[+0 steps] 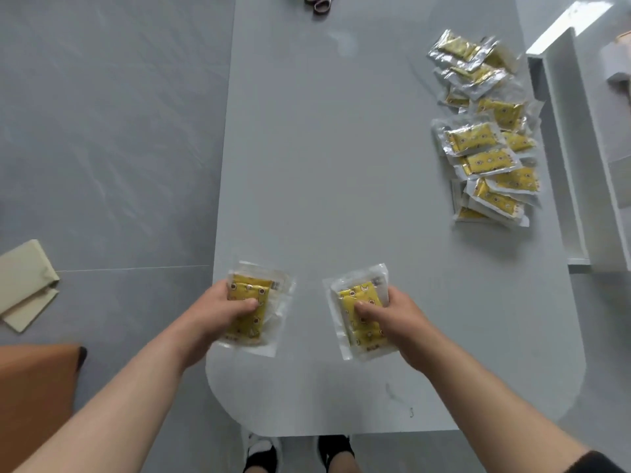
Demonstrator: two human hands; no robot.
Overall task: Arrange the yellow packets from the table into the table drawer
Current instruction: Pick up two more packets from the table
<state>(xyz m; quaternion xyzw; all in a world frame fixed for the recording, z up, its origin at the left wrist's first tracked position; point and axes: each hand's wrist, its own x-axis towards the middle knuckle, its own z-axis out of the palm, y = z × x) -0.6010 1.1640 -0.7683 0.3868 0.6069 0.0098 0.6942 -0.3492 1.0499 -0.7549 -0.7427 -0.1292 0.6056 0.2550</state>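
Both hands grip yellow packets above the near tabletop [341, 165]: left hand [218, 310] pinches 1 stack [254, 307], right hand [392, 315] another [358, 312]. More packets [488, 138] lie far right beside the open drawer [577, 148].

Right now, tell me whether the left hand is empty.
No: the left hand grips a yellow packet, thumb pressed on top, at the near left edge of the table.
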